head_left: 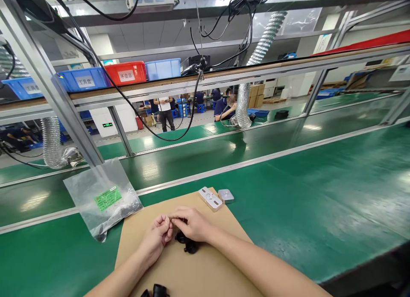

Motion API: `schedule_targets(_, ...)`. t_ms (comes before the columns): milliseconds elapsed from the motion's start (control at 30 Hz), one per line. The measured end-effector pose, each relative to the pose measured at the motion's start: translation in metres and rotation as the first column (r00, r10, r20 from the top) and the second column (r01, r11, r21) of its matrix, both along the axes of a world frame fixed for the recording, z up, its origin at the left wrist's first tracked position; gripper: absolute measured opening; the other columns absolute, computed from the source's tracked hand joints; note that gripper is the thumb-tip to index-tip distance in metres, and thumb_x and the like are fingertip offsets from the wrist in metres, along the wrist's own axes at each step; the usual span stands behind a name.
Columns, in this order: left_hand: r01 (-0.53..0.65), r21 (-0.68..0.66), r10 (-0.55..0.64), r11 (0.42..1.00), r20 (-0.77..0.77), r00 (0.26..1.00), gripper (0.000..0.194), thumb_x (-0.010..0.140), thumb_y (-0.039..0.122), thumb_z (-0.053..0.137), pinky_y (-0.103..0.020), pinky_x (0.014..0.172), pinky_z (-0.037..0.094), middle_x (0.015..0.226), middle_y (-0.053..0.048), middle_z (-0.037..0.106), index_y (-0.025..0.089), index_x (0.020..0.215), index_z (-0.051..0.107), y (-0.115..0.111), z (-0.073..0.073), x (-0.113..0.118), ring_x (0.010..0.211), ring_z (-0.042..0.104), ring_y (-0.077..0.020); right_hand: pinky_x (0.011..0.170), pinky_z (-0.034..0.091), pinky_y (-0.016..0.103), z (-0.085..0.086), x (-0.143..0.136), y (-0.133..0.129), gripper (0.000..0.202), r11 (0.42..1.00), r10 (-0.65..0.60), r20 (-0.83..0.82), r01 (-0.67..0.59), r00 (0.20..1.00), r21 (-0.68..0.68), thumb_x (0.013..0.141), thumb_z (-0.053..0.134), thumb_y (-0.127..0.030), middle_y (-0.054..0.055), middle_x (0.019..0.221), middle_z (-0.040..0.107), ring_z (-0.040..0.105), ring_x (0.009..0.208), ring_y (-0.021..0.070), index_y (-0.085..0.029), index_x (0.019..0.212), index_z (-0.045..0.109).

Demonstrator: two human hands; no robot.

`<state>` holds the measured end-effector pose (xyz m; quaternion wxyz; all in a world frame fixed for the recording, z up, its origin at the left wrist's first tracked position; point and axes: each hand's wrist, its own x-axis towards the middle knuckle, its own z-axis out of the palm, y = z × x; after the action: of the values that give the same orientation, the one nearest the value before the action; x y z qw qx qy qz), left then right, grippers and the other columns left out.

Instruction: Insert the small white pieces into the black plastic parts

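My left hand [160, 233] and my right hand [192, 223] meet over the brown cardboard sheet [205, 271]. Both are closed in a pinch, fingertips touching or nearly so. Whatever is between them is too small or too hidden to make out. Black round parts [190, 246] lie just under my right hand, which partly covers them. More black parts [159, 290] sit at the bottom edge of the view. Beyond my right hand, a silver metal block with slots [210, 199] rests by the sheet's far edge, beside a smaller silver square block [226, 196].
A clear plastic bag with a green label [108, 199] overlaps the sheet's left corner. Green bench surface [304, 194] surrounds the sheet. A metal frame post [80, 117] rises at the left; a black cable [166, 139] hangs ahead. A co-worker [224, 109] sits across.
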<state>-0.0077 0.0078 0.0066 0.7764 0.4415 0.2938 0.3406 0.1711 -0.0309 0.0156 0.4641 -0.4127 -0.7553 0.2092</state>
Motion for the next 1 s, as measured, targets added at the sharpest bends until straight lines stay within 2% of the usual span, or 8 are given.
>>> schedule_targets(133, 0.0, -0.003, 0.0, 1.0, 0.003, 1.0, 0.045, 0.071, 0.04, 0.091, -0.018, 0.048, 0.022, 0.063, 0.004, 0.051, 0.015, 0.075, 0.054, -0.001, 0.0, 0.0, 0.049, 0.035, -0.0044, 0.08, 0.051, 0.029, 0.003, 0.001, -0.002, 0.023, 1.0, 0.015, 0.022, -0.015, 1.0, -0.002, 0.099, 0.055, -0.02, 0.005, 0.091, 0.072, 0.066, 0.087, 0.0184, -0.021, 0.103, 0.077)
schedule_targets(333, 0.032, 0.024, -0.033, 0.999, 0.008, 0.999, 0.043, 0.075, 0.043, 0.087, -0.019, 0.049, 0.024, 0.058, 0.004, 0.05, 0.015, 0.074, 0.055, -0.001, 0.001, 0.0, 0.048, 0.036, -0.0056, 0.073, 0.05, 0.027, 0.003, -0.001, -0.004, 0.022, 0.997, -0.069, 0.007, 0.069, 0.998, -0.03, 0.097, 0.057, -0.021, 0.005, 0.09, 0.072, 0.065, 0.08, 0.0171, -0.02, 0.107, 0.076)
schedule_targets(533, 0.042, 0.031, -0.042, 0.999, -0.016, 0.999, 0.041, 0.074, 0.042, 0.087, -0.02, 0.047, 0.023, 0.057, 0.003, 0.051, 0.015, 0.071, 0.055, 0.001, -0.006, -0.001, 0.047, 0.037, -0.0061, 0.065, 0.045, 0.025, 0.004, 0.005, -0.005, 0.02, 0.995, -0.024, 0.138, 0.011, 0.99, 0.097, 0.094, 0.056, -0.017, 0.002, 0.077, 0.069, 0.062, 0.071, 0.0156, -0.02, 0.087, 0.075)
schedule_targets(767, 0.082, -0.008, -0.083, 0.997, -0.047, 0.995, 0.04, 0.071, 0.039, 0.087, -0.02, 0.046, 0.019, 0.055, 0.003, 0.048, 0.015, 0.07, 0.055, 0.002, -0.005, -0.002, 0.046, 0.033, -0.006, 0.061, 0.041, 0.026, 0.007, 0.009, -0.006, 0.018, 0.987, -0.044, 0.22, 0.008, 0.974, 0.163, 0.09, 0.058, -0.016, 0.001, 0.07, 0.067, 0.059, 0.065, 0.0151, -0.02, 0.079, 0.073)
schedule_targets(900, 0.142, 0.019, -0.14, 0.99, -0.083, 0.987, 0.043, 0.072, 0.045, 0.086, -0.021, 0.047, 0.018, 0.059, 0.003, 0.048, 0.015, 0.071, 0.055, 0.002, -0.002, -0.002, 0.047, 0.03, -0.0056, 0.064, 0.046, 0.023, 0.004, 0.008, -0.005, 0.014, 0.996, -0.04, 0.089, 0.033, 0.995, 0.078, 0.087, 0.063, -0.018, 0.001, 0.077, 0.074, 0.066, 0.069, 0.015, -0.02, 0.087, 0.077)
schedule_targets(1000, 0.256, 0.074, -0.235, 0.964, -0.216, 0.948, 0.047, 0.081, 0.057, 0.077, -0.022, 0.048, 0.02, 0.064, 0.003, 0.05, 0.016, 0.074, 0.056, 0.007, 0.014, -0.011, 0.049, 0.032, -0.0065, 0.063, 0.048, 0.021, 0.0, 0.01, -0.002, 0.013, 0.996, -0.062, 0.014, 0.063, 0.998, -0.06, 0.086, 0.065, -0.021, 0.001, 0.08, 0.076, 0.068, 0.07, 0.0146, -0.02, 0.088, 0.078)
